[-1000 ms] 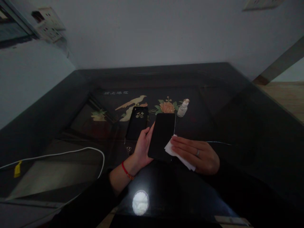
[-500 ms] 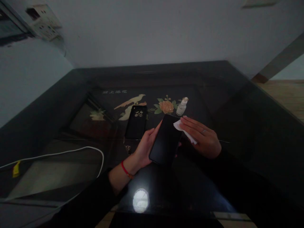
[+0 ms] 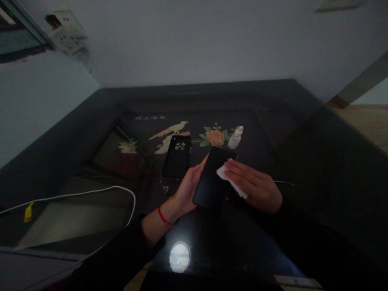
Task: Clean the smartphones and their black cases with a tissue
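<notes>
A black smartphone lies tilted in my left hand, which grips it along its left edge with the fingers hidden beneath. My right hand presses a folded white tissue against the right side of the dark screen. Just left of the phone, a black phone case rests on the table with its inside up, and a small charm hangs from its lower corner. Beyond the phone's top end stands a small clear bottle with a white cap.
The dark glossy table carries an inlaid bird and flower picture. A white cable with a yellow tag curves across its left side. Wall sockets are at the upper left, and a round light reflection shows near the front.
My right hand has slid the tissue down the screen, toward me and slightly left. My left hand still holds the phone. The whole view has shifted a little.
</notes>
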### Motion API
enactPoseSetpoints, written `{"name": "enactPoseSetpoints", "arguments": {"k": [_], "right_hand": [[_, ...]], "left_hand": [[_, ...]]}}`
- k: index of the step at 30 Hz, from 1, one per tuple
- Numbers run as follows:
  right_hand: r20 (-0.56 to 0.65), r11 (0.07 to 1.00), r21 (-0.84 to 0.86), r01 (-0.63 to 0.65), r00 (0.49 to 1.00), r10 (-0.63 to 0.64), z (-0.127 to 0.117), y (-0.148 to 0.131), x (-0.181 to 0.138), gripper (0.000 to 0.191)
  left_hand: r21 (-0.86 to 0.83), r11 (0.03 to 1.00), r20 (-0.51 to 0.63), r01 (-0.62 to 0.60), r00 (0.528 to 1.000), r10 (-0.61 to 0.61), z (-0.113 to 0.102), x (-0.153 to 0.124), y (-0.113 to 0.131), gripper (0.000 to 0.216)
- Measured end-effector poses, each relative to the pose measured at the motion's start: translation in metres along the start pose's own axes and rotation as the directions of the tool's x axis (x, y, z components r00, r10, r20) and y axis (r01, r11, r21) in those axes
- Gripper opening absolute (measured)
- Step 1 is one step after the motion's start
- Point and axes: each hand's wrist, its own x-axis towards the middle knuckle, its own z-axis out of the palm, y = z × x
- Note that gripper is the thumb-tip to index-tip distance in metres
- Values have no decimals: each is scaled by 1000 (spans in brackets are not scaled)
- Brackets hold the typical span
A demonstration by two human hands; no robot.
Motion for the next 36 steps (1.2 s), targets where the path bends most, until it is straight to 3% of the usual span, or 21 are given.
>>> {"name": "enactPoseSetpoints", "arguments": {"k": [3, 7, 10, 12, 17, 19, 24, 26, 31, 33, 36], "right_hand": [[-20, 999, -18, -41, 999, 40, -1, 4, -1, 41], [94, 985, 90, 150, 983, -158, 6, -26, 4, 31], [105, 951, 160, 264, 954, -282, 11, -37, 8, 30], [103, 964, 136, 227, 965, -242, 10, -29, 7, 30], [-3, 1000, 16, 6, 1000, -5, 4, 4, 0, 35], [2, 999, 29, 26, 1000, -26, 4, -1, 0, 34], [136, 961, 163, 222, 960, -245, 9, -29, 3, 31], [133, 968, 150, 201, 966, -221, 8, -25, 3, 31], [6, 1000, 27, -8, 1000, 8, 2, 0, 0, 34], [31, 999, 39, 25, 999, -26, 2, -4, 0, 32], [116, 977, 118, 178, 975, -191, 4, -22, 3, 30]], "left_hand": [[11, 999, 37, 33, 999, -34, -3, -1, -2, 52], [6, 1000, 0, -8, 1000, 8, -7, 2, -4, 55], [-15, 1000, -25, 3, 1000, -4, -6, 4, -3, 56], [-7, 1000, -43, -7, 999, 7, -4, 4, -2, 56], [12, 1000, -9, 0, 1000, 0, -1, 1, -1, 53], [1, 1000, -6, 3, 1000, -3, -2, 1, -2, 54], [-8, 1000, -18, -6, 1000, 6, -3, 4, -2, 57], [4, 1000, -20, -19, 1000, 19, -2, 4, -2, 55], [3, 1000, -9, -30, 1000, 30, -1, 1, -2, 54], [-5, 999, -25, -34, 999, 33, -2, 1, -2, 55], [-23, 999, -30, -43, 999, 42, -2, 3, -2, 57]]}}
